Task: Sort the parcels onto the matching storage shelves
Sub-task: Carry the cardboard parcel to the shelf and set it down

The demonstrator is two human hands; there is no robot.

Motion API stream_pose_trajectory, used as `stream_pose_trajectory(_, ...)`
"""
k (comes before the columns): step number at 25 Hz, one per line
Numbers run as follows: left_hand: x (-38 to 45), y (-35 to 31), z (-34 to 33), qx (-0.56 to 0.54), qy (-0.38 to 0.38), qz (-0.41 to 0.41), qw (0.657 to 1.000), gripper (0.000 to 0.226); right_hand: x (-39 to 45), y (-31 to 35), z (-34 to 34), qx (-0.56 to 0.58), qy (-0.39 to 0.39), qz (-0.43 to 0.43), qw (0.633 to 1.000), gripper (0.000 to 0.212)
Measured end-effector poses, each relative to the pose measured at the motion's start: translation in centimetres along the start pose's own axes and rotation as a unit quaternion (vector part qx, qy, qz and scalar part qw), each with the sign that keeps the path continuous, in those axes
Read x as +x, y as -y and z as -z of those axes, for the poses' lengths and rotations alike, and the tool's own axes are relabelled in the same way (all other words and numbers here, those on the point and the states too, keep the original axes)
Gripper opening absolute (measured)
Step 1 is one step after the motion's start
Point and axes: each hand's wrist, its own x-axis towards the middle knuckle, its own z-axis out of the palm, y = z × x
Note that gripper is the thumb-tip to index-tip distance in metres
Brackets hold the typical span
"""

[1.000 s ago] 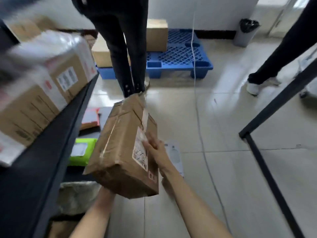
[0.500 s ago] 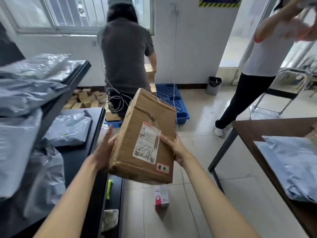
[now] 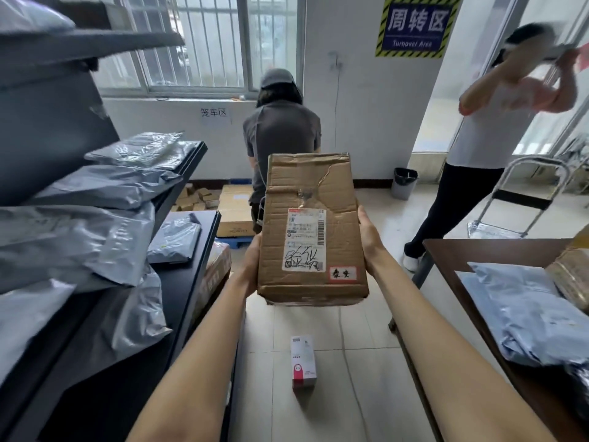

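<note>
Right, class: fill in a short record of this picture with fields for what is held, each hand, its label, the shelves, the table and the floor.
Held: cardboard box, upright, label facing the camera
Left hand: on the box's left side
Right hand: on the box's right side
Label: white shipping label with handwriting, small red-edged sticker beside it
Shelves: dark rack at left, stacked with grey bags
Table: brown table at right, grey bag on it
Floor: small white and red box standing below the held box
</note>
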Motion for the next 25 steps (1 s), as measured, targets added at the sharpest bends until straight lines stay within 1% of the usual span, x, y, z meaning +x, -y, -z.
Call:
stream_pose_trajectory(2, -2.0, 0.8, -1.2, -0.020, -0.031, -0.009, 0.999, 0.043, -1.9, 0.0, 0.7, -0.020, 0.007, -0.007, 1.000, 0.066)
stream_pose_trajectory(4, -4.9, 1.2, -2.0, -0.039, -0.059, -0.024, 0.997, 0.039, -4.1, 0.3, 1.0, -0.033, 0.028, 0.008, 0.999, 0.066)
stream_pose_trajectory(5, -6.7, 1.1, -2.5, -0.046, -0.074, -0.037, 0.996, 0.038, -5.2, 0.7, 0.9, -0.028, 0.038, 0.016, 0.999, 0.061)
stream_pose_trajectory(7, -10.2, 0.8, -3.3, -0.068, -0.099, -0.062, 0.991, 0.042, -7.5, 1.6, 0.3, 0.004, 0.093, 0.021, 0.995, 0.046)
stream_pose_trajectory(9, -14.7, 0.7, -3.8, -0.107, -0.147, -0.087, 0.979, 0.047, -10.6, 2.5, -1.2, 0.012, 0.136, 0.017, 0.991, 0.041)
stream_pose_trajectory(11, -20.2, 0.3, -4.4, -0.103, -0.191, -0.115, 0.969, 0.046, -13.7, 3.4, -3.3, -0.009, 0.159, 0.023, 0.987, 0.037)
stream_pose_trajectory(12, -23.2, -0.2, -4.6, -0.109, -0.211, -0.132, 0.962, 0.045, -15.1, 3.8, -4.5, -0.019, 0.170, 0.013, 0.985, 0.038)
stream_pose_trajectory(15, -33.6, -2.0, -4.1, -0.109, -0.300, -0.193, 0.928, 0.045, -20.8, 4.9, -10.3, -0.082, 0.211, -0.027, 0.974, 0.041)
stream_pose_trajectory(17, -41.1, -2.8, -3.1, -0.105, -0.365, -0.220, 0.898, 0.043, -25.6, 5.7, -14.9, -0.115, 0.263, -0.007, 0.958, 0.040)
stream_pose_trajectory(19, -49.1, -2.2, -1.4, -0.082, -0.453, -0.231, 0.857, 0.041, -32.1, 5.8, -19.9, -0.145, 0.313, 0.009, 0.939, 0.034)
stream_pose_trajectory(20, -53.1, -1.2, -0.8, -0.078, -0.495, -0.231, 0.834, 0.040, -35.5, 5.3, -22.1, -0.157, 0.345, 0.013, 0.925, 0.030)
stream_pose_trajectory(22, -60.9, 1.0, -0.3, -0.078, -0.560, -0.236, 0.790, 0.037, -43.0, 4.1, -25.7, -0.164, 0.396, 0.024, 0.903, 0.031)
stream_pose_trajectory(23, -65.3, 2.6, -0.5, -0.080, -0.583, -0.239, 0.772, 0.037, -47.2, 2.8, -27.6, -0.169, 0.419, 0.012, 0.892, 0.033)
stream_pose_trajectory(25, -73.2, 6.0, -0.6, -0.087, -0.612, -0.243, 0.748, 0.040, -55.3, 0.3, -30.1, -0.174, 0.464, -0.014, 0.869, 0.031)
